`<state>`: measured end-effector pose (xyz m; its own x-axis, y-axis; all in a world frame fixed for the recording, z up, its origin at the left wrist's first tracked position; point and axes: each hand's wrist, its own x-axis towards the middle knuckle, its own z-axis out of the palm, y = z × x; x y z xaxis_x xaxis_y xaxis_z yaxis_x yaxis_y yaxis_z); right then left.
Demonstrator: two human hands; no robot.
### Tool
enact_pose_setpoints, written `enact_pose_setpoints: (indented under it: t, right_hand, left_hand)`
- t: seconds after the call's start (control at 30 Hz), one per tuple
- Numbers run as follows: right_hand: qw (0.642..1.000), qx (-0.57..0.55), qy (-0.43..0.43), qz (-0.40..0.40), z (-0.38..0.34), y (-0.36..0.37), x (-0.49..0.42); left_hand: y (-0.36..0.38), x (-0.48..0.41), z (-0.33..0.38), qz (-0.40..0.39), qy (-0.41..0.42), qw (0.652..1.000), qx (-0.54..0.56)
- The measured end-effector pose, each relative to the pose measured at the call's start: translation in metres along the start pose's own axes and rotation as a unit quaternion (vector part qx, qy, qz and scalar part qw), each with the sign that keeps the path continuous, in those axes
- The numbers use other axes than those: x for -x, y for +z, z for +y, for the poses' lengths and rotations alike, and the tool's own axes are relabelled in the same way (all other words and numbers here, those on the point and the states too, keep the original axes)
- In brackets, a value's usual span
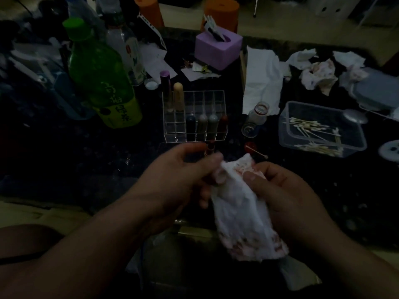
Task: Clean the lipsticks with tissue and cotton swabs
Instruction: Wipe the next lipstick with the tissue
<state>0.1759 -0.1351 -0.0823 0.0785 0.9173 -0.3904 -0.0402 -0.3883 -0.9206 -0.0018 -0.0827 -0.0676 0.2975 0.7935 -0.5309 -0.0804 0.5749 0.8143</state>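
Both my hands hold a white tissue (239, 203) stained pink, near the table's front edge. My left hand (183, 175) pinches its upper left part; whatever is wrapped inside is hidden. My right hand (282, 190) grips the tissue from the right, thumb on top. A lipstick (210, 146) stands just beyond my left fingers. Behind it, a clear acrylic organizer (172, 126) holds several lipsticks. One used cotton swab (260, 153) lies beside a red cap (250, 146).
A clear tub (287, 134) with several cotton swabs sits at the right. Crumpled used tissues (319, 74), a flat tissue sheet (261, 83), a small open jar (258, 113), a purple tissue box (218, 50) and a green bottle (101, 78) stand on the dark table.
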Motion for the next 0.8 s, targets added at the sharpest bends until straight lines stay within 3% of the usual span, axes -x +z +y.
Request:
enact_pose_setpoints:
  t: [0.1, 0.23, 0.43, 0.6, 0.8]
  right_hand:
    - [0.979, 0.155, -0.127, 0.032, -0.006, -0.001, 0.005]
    - [0.961, 0.169, -0.212, 0.052, -0.005, 0.006, 0.016]
    - [0.879, 0.315, -0.351, 0.073, 0.007, 0.005, 0.012]
    - [0.852, 0.331, -0.403, 0.035, 0.008, 0.007, 0.007]
    - [0.878, 0.288, -0.382, -0.029, 0.007, 0.014, 0.005]
  left_hand:
    - [0.006, 0.002, -0.002, 0.039, 0.054, 0.995, 0.071]
    - [0.016, 0.008, -0.01, 0.013, 0.027, 0.994, 0.106]
    - [0.018, 0.006, -0.011, 0.025, 0.036, 0.997, 0.067]
    - [0.017, 0.004, -0.013, 0.013, 0.056, 0.998, 0.012]
    - [0.014, 0.004, -0.014, 0.011, 0.062, 0.997, 0.054]
